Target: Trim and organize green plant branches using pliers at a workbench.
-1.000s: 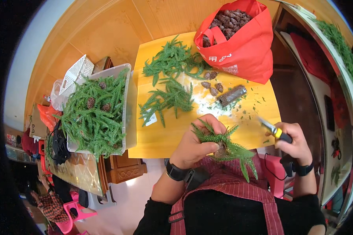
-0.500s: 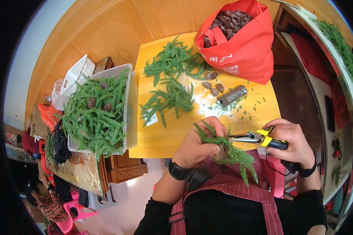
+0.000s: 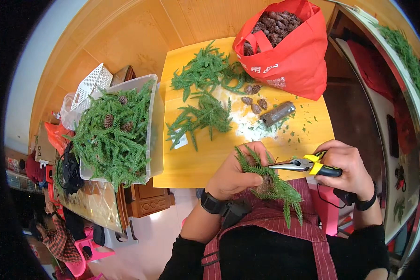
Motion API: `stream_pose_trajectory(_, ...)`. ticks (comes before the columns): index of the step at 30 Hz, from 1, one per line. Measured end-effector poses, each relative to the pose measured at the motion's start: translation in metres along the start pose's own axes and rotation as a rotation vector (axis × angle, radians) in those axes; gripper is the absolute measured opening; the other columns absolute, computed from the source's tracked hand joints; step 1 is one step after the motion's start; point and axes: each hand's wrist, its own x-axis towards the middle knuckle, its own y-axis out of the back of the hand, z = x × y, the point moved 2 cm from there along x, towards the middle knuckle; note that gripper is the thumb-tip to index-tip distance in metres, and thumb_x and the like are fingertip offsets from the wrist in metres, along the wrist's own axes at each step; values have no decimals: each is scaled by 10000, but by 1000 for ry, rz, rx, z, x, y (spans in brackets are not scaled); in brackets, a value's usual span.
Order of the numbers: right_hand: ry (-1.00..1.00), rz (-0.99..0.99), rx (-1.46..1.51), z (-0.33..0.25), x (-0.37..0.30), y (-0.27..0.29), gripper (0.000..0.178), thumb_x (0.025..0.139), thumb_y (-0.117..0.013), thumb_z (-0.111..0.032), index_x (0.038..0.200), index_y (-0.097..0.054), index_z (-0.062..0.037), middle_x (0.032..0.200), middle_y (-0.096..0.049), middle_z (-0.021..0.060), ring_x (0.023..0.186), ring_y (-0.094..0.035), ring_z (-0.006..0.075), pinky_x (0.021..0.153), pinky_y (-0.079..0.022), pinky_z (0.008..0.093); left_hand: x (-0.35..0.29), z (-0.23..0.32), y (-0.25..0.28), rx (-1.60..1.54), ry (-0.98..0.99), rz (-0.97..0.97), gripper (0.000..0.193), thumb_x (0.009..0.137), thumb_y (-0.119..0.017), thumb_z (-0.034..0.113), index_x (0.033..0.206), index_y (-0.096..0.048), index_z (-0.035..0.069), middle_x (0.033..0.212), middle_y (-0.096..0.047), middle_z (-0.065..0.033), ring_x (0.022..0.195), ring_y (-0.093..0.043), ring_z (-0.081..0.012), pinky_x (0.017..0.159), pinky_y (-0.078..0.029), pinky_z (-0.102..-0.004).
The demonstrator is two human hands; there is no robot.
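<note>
My left hand point(image 3: 240, 175) pinches an artificial pine sprig point(image 3: 284, 195) over the near edge of the yellow table point(image 3: 196, 165). A brown pine cone point(image 3: 266, 185) sits among its needles, partly covered by them. In my right hand point(image 3: 347, 168) are long-nose pliers point(image 3: 308, 164) with yellow and black handles. Their tips point left and reach the sprig close to my left fingers; whether the jaws are closed on a wire there is too small to tell. Beyond my hands lie a dark brown cylindrical roll point(image 3: 277, 114) and several loose pine cones point(image 3: 255, 108).
A red bag point(image 3: 291, 70) full of pine cones stands at the far right. More green sprigs point(image 3: 203, 114) lie on the table's left part. Left of it, a clear plastic bin point(image 3: 157, 135) is heaped with sprigs. Another person point(image 3: 63, 242) is at the lower left.
The sprig has turned a little and its tip hangs lower. The plier tips have shifted slightly left, and both hands keep their grip.
</note>
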Motion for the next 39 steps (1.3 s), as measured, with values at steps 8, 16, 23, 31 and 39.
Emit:
stream_pose_trajectory(8, 41, 64, -53, -3, 1, -1, 258, 597, -731, -135, 617, -496, -31, 593, -523, 82, 713, -591, 299, 658, -478, 352, -2, 6, 5, 95, 40, 58, 351, 623, -739, 124, 836, -468, 61, 813, -565, -102, 790, -566, -205, 696, -462, -312)
stream_pose_trajectory(16, -78, 153, -240, -10, -1, -2, 211, 627, -695, -94, 634, -501, -15, 572, -493, 115, 591, -540, 297, 580, -458, 335, 3, 19, -17, 817, -245, 314, 216, 682, -661, -34, 846, -542, 42, 909, -601, -87, 833, -570, -164, 727, -471, -303)
stream_pose_trajectory(23, -243, 52, -182, -17, 1, 2, 256, 681, -685, -151, 617, -471, -27, 565, -498, 113, 561, -516, 286, 505, -404, 370, 0, 20, -23, 1375, -588, 355, 244, 651, -685, -34, 853, -564, 32, 892, -599, -77, 844, -581, -178, 753, -467, -294)
stream_pose_trajectory(31, -270, -83, 156, 1, -4, 7, 245, 653, -719, -204, 672, -562, -17, 671, -586, 100, 795, -604, 264, 649, -460, 314, 0, 26, -17, 544, -150, 203, 232, 702, -659, -27, 893, -542, 32, 896, -567, -35, 802, -551, -97, 699, -461, -240)
stream_pose_trajectory(39, -70, -32, 88, 9, 3, 2, 260, 639, -740, -194, 653, -545, -23, 660, -568, 98, 790, -595, 295, 675, -470, 344, 2, 11, -1, 57, 48, 92, 336, 620, -713, 62, 870, -488, 56, 900, -551, -89, 836, -546, -172, 716, -439, -278)
